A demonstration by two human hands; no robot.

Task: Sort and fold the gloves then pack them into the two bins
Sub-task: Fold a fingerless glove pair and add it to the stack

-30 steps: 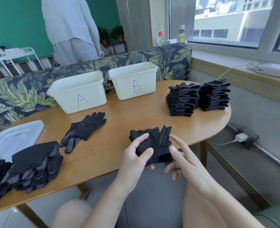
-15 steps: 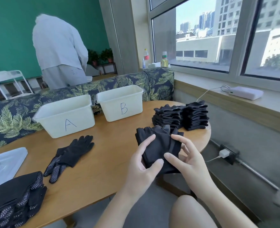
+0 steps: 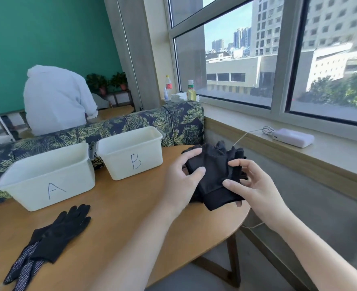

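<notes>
Evidently soft and limp, the folded black gloves [image 3: 213, 175] — both hands, left hand [image 3: 179, 181] and right hand [image 3: 255, 185], pinch their edges — best gripped at the cuff.

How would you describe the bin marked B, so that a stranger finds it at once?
On the wooden table, before the leaf-patterned sofa, stand two white bins. Bin B is the one nearer the window, with a hand-drawn B on its front; its neighbour shows an A.

Both bare forearms reach forward, raised. The left hand [image 3: 180, 178] and right hand [image 3: 255, 185] face each other, fingers curled, pinching the folded gloves [image 3: 214, 175] between them.
</notes>
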